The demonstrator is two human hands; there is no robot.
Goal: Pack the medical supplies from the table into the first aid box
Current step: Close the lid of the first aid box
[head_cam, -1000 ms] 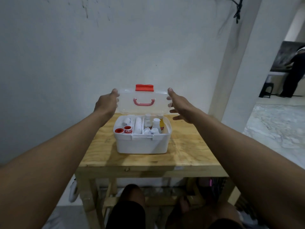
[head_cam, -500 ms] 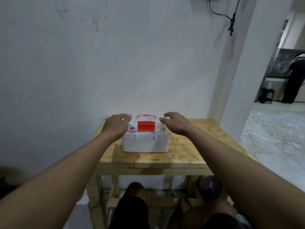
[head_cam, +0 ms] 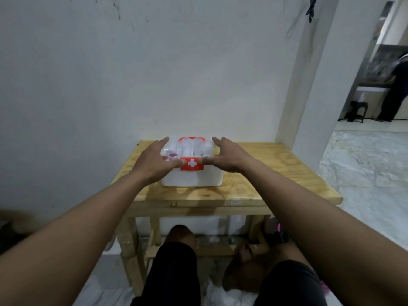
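Left hand [head_cam: 154, 165] fingers spread flat on the clear lid [head_cam: 187, 149], thumb at the red latch [head_cam: 191, 164]. First aid box [head_cam: 191, 176] mid-table [head_cam: 276, 173], supplies inside. Right hand [head_cam: 225, 156] likewise spread on the lid. Packing looks done; only latching left, probably.

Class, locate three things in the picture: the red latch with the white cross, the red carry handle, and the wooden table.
red latch [head_cam: 191, 164], head view, on the white cross.
red carry handle [head_cam: 191, 138], head view, on its top bar.
wooden table [head_cam: 276, 171], head view, on bare tabletop right of the box.
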